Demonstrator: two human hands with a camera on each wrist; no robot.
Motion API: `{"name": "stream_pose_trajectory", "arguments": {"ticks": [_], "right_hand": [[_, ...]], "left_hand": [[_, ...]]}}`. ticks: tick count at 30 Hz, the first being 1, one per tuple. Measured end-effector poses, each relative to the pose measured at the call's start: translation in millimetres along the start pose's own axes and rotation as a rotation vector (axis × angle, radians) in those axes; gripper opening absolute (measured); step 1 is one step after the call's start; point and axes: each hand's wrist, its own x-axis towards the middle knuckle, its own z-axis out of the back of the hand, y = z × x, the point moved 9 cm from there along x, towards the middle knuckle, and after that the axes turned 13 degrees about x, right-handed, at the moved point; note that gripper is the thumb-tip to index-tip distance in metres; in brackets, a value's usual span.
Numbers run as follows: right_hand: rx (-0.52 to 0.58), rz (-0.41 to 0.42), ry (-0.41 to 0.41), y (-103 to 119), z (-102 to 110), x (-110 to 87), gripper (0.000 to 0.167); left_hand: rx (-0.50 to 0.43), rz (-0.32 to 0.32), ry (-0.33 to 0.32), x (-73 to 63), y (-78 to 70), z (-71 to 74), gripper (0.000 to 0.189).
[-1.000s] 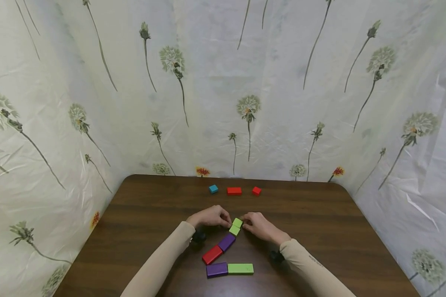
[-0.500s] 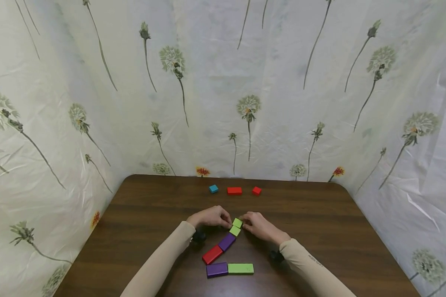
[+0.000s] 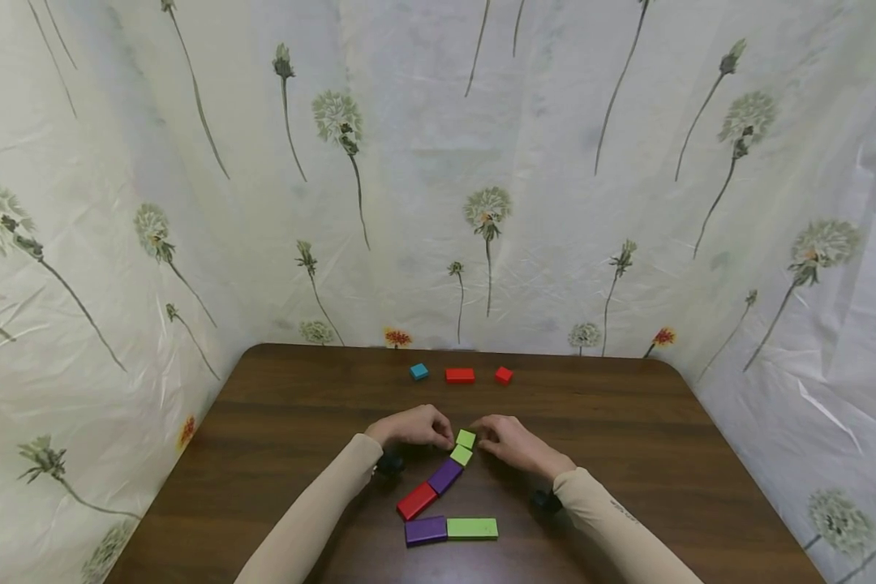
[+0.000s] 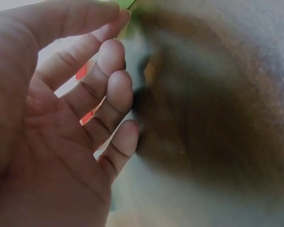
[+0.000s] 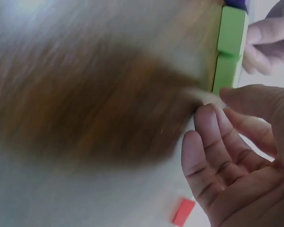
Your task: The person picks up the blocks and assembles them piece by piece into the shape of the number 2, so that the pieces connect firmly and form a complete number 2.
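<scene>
While one green block (image 3: 461,455) is barely shifting, left hand (image 3: 413,426) and right hand (image 3: 518,447), half-curled, empty, are seemingly adjusting it.

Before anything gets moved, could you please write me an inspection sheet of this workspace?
Surface: dark wood-grain table.
Job's things: farther small green block, nearer small green block, slanted purple block and slanted red block in one bending row; front purple block and long green block end to end; blue block, far red block and small red block apart, near the far edge.
Clutter: nothing seen.
Hands: left hand and right hand flank the small green ones; contact unclear.
Cables: nothing seen.
Surroundings: floral-printed sheet behind and at both sides.
</scene>
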Motion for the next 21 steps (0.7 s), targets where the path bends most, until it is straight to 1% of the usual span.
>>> {"name": "stream_pose_trajectory", "arguments": {"ticks": [4, 8, 13, 16, 19, 21], "right_hand": [[-0.001, -0.035, -0.014, -8.6, 10.5, -5.6, 0.030], [-0.002, -0.062, -0.044, -15.2, 26.1, -11.8, 0.031], [0.009, -0.115, -0.074, -21.4, 47.2, -18.9, 0.035], [0.016, -0.141, -0.093, -23.5, 60.6, -21.7, 0.039], [0.019, -0.146, -0.126, -22.6, 74.7, -23.1, 0.041], [0.011, -0.140, -0.155, -21.6, 83.6, -23.4, 0.040]], "left_hand": [[-0.010, -0.005, 0.027, -1.2, -0.4, 3.7, 0.010], [-0.023, 0.002, 0.055, -2.5, 0.0, 10.9, 0.012], [-0.009, 0.015, 0.079, -4.6, -2.1, 26.8, 0.017], [-0.022, 0.031, 0.090, -5.6, -4.9, 37.8, 0.019], [-0.050, 0.048, 0.084, -5.5, -7.2, 48.8, 0.021], [-0.068, 0.055, 0.066, -4.0, -8.2, 55.8, 0.024]]}}
